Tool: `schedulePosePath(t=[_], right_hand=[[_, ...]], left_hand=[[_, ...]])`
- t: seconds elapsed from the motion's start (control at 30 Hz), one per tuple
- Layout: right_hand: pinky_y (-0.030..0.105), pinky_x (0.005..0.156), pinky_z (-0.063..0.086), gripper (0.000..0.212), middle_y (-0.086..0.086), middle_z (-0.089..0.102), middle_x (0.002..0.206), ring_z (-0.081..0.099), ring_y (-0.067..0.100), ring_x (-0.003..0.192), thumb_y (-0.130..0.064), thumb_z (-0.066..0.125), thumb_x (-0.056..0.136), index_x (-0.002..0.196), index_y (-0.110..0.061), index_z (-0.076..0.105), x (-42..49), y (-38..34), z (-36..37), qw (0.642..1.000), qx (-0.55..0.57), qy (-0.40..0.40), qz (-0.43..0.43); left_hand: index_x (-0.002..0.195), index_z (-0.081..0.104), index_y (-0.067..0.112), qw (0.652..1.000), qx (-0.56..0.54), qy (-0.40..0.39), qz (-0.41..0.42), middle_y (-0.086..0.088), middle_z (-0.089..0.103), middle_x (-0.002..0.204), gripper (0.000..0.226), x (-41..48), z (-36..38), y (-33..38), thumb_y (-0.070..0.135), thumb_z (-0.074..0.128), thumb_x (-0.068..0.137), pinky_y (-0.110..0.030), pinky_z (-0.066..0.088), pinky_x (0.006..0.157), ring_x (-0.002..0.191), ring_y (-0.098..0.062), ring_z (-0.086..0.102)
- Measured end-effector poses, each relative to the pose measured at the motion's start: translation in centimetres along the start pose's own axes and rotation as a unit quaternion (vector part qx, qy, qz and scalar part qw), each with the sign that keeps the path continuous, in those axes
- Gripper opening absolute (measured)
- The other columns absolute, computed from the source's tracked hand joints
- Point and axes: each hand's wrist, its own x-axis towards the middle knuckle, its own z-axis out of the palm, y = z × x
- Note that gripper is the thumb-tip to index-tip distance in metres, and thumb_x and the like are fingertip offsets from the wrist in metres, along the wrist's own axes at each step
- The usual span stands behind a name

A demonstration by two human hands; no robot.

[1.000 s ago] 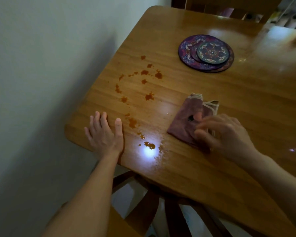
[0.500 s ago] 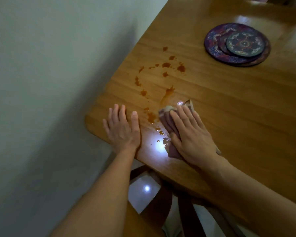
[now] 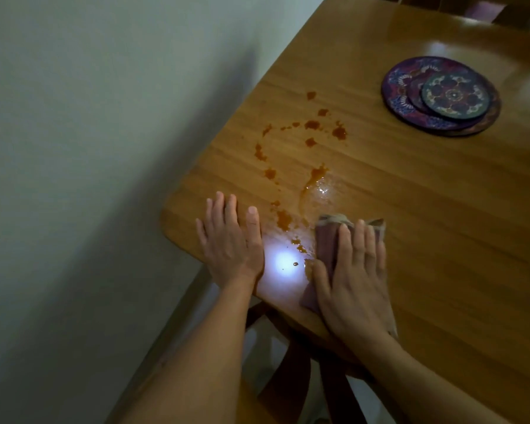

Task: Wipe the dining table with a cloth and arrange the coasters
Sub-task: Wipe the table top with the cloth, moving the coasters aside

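We are wiping: right hand point(image 3: 354, 283), spread flat, presses the cloth point(image 3: 326, 240); left hand point(image 3: 230, 243) rests flat, empty; next, we should sweep the orange spots point(image 3: 338, 133) ahead.

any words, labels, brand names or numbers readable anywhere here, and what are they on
None: no readable text in this view.
The coasters carry only floral patterns, no words or numbers.
The cloth and the table show no label, print or sign.
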Motion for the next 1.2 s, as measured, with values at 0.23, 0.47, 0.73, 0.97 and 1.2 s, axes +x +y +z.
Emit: schedulePosePath(t=[0.23, 0.47, 0.73, 0.97, 1.2], right_hand=[[0.046, 0.122, 0.008, 0.067, 0.018, 0.019, 0.16, 0.01, 0.03, 0.15, -0.048, 0.027, 0.098, 0.152, -0.008, 0.024, 8.3, -6.3, 2.0, 0.993, 0.023, -0.006, -0.116], [0.037, 0.123, 0.006, 0.056, -0.003, 0.031, 0.158, 0.017, 0.014, 0.149, -0.03, 0.043, 0.094, 0.149, -0.025, 0.037, 8.7, -5.1, 1.0, 0.91, 0.074, -0.109, -0.394], [0.03, 0.119, 0.021, 0.05, -0.013, 0.05, 0.145, 0.029, 0.002, 0.143, -0.015, 0.045, 0.082, 0.128, -0.025, 0.064, 3.2, 3.8, -3.1, 0.895, 0.213, -0.188, -0.345], [0.023, 0.063, 0.052, 0.042, 0.004, 0.063, 0.086, 0.061, 0.007, 0.07, -0.011, 0.039, 0.089, 0.117, -0.03, 0.065, 2.1, 4.7, -6.2, 0.936, 0.344, -0.008, -0.076], [0.053, 0.118, 0.019, 0.062, 0.02, 0.027, 0.154, 0.022, 0.037, 0.144, -0.036, 0.036, 0.093, 0.147, -0.007, 0.032, 3.9, 2.0, -1.0, 0.997, 0.068, 0.023, 0.003]], left_hand=[[0.152, 0.028, 0.017, 0.998, -0.066, 0.015, -0.018, -0.002, 0.033, 0.157, 0.078, 0.0, -0.2, -0.1, 0.061, 0.014, 0.09, -0.037, 0.004, 0.121, 0.147, -0.013, 0.02], [0.153, 0.023, 0.016, 0.987, -0.154, 0.035, -0.032, -0.005, 0.033, 0.157, 0.08, -0.3, -0.6, 0.0, 0.062, 0.022, 0.088, -0.038, 0.01, 0.121, 0.143, -0.013, 0.03], [0.152, 0.026, 0.02, 0.988, -0.146, 0.033, -0.031, 0.0, 0.037, 0.154, 0.078, -0.5, -0.9, 0.4, 0.064, 0.018, 0.088, -0.033, 0.004, 0.121, 0.14, -0.011, 0.032], [0.151, 0.024, 0.022, 0.994, -0.106, 0.017, -0.019, -0.001, 0.035, 0.155, 0.075, -0.1, 0.0, -0.3, 0.064, 0.018, 0.09, -0.034, 0.0, 0.122, 0.145, -0.013, 0.028], [0.151, 0.027, 0.02, 0.992, -0.117, 0.031, -0.026, 0.0, 0.035, 0.155, 0.074, -0.1, -0.1, 0.0, 0.061, 0.018, 0.09, -0.033, 0.0, 0.121, 0.145, -0.011, 0.026]])
